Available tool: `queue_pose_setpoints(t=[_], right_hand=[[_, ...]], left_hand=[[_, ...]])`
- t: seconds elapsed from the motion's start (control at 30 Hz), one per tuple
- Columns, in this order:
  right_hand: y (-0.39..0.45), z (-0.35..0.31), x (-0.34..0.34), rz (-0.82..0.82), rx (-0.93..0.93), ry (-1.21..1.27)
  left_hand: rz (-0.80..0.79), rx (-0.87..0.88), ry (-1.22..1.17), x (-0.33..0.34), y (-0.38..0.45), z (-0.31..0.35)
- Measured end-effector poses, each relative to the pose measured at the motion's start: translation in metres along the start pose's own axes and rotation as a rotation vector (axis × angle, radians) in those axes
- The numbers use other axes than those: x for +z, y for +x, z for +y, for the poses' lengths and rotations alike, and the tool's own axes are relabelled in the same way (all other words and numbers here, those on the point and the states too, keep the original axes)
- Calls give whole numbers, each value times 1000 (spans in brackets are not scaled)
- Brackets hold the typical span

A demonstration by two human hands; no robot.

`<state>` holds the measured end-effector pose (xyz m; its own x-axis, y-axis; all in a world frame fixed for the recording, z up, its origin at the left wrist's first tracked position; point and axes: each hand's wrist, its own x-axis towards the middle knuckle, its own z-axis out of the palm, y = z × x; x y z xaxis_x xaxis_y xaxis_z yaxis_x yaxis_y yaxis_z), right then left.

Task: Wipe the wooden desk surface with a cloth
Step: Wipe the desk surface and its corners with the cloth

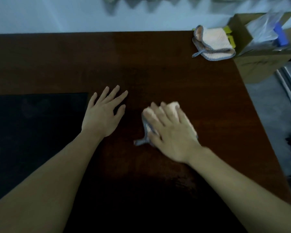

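A dark brown wooden desk (158, 64) fills most of the view. My right hand (171, 132) lies flat with straight fingers on a peach cloth (172, 105) with grey patterned trim, pressing it onto the desk right of centre. The cloth's grey loop sticks out at the hand's lower left. My left hand (104, 115) rests flat on the bare wood, fingers spread, just left of the cloth and apart from it.
A black mat (32, 132) lies on the desk's left part, next to my left hand. A second folded peach cloth (213, 42) sits at the far right corner. Beside it stands an open cardboard box (252, 64) holding plastic wrap. Floor shows beyond the desk's right edge.
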<state>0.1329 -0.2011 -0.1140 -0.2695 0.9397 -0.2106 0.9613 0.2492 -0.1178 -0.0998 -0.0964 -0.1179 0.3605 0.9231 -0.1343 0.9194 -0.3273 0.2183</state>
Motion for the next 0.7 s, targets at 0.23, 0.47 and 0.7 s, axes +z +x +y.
queue_pose_setpoints(t=[0.23, 0.47, 0.7], right_hand=[[-27, 2, 3, -43, -61, 37], [78, 33, -19, 13, 152, 11], [52, 6, -18, -44, 105, 20]], left_hand=[[40, 15, 14, 3, -5, 1], [43, 15, -12, 4, 1, -2], [63, 23, -20, 6, 0, -2]])
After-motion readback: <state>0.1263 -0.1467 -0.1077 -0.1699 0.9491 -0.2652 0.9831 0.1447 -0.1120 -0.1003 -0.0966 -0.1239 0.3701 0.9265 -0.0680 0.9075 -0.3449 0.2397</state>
